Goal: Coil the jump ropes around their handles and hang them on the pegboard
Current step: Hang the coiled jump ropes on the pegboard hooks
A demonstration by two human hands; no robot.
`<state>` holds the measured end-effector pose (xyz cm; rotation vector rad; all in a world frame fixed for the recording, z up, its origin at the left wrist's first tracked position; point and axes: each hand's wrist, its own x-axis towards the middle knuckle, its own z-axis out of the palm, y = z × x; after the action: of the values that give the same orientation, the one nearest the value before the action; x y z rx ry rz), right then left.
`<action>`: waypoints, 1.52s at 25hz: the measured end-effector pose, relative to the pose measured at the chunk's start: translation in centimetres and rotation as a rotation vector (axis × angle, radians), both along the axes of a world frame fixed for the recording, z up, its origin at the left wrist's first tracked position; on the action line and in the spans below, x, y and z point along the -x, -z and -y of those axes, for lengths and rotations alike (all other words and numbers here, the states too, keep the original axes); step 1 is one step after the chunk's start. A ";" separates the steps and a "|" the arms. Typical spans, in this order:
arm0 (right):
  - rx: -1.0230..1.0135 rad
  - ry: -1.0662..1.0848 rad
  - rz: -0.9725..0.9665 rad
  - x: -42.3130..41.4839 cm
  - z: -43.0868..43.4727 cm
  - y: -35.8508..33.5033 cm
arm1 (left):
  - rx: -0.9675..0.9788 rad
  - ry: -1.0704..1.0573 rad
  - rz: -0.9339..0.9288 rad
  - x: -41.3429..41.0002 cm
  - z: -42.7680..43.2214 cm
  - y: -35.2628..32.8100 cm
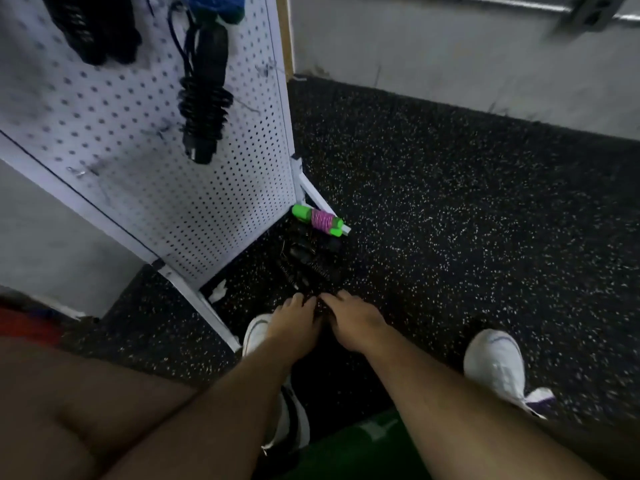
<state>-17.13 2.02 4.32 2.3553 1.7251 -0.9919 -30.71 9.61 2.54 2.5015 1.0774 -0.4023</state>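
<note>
A white pegboard (114,133) stands on the left. On it hang a coiled black jump rope (204,102), another black one (93,29) at the top left, and a blue and green one (221,5) at the top edge. On the speckled floor by the board's foot lies a green-handled rope with pink cord (318,220) wound round it. Just in front of it lies a pile of black jump ropes (308,261). My left hand (294,323) and my right hand (353,323) reach down side by side, fingertips at the near end of the black pile. Whether the fingers hold any cord is hidden.
The pegboard's white base leg (207,313) runs along the floor left of my hands. My white shoes (495,365) stand on the black rubber floor on either side. A grey wall (450,57) closes the back. A scrap of white material (218,291) lies by the leg.
</note>
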 end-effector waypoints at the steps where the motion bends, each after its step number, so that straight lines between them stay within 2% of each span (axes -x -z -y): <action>1: 0.042 0.013 -0.018 0.4 -0.3 1.4 | 0.036 -0.021 -0.030 0.3 0.0 1.4; 3: 0.116 0.088 -0.081 1.4 -0.8 4.2 | 0.109 -0.056 -0.086 0.7 0.0 4.0; 6: 0.157 0.276 -0.277 2.7 -1.1 7.3 | 0.258 -0.103 -0.160 0.7 0.0 6.7; 9: 0.119 0.584 -0.448 3.2 -1.2 8.8 | 0.327 -0.136 -0.154 0.0 0.7 6.9; 11: 0.096 0.734 -0.512 2.7 -0.9 9.2 | 0.411 -0.184 -0.082 -0.7 0.8 6.1; 14: -0.043 0.842 -0.600 0.8 -0.7 7.9 | 0.498 -0.207 0.077 -1.5 -0.4 4.9; 18: -0.298 0.929 -0.677 -2.2 -1.6 1.2 | 0.448 -0.197 0.373 -3.5 -2.2 -0.6; 22: -0.523 0.885 -0.636 -5.3 -2.4 -10.1 | 0.357 -0.140 0.616 -5.2 -2.8 -11.9; 25: -0.610 0.849 -0.665 -7.6 -2.9 -20.3 | 0.312 0.015 0.756 -4.8 -3.0 -21.5; 27: -0.559 0.820 -0.758 -8.8 -3.3 -26.2 | 0.268 0.152 0.770 -4.0 -3.3 -27.2; 30: -0.440 0.733 -0.880 -8.9 -3.0 -33.7 | -0.012 0.317 0.742 -3.5 -3.9 -34.0; 33: -0.448 0.639 -1.018 -8.1 -2.4 -38.2 | -0.212 0.403 0.832 -4.4 -4.4 -38.3; 36: -0.551 0.630 -1.346 -7.7 -1.8 -39.6 | -0.381 0.365 0.925 -4.9 -5.0 -40.1; 38: -0.661 0.690 -1.563 -7.5 -1.9 -39.7 | -0.409 0.189 0.986 -5.3 -5.5 -40.2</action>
<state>-9.68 3.92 43.97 2.6503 1.4067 -3.5193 -25.40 15.15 42.76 2.5818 0.5317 1.0079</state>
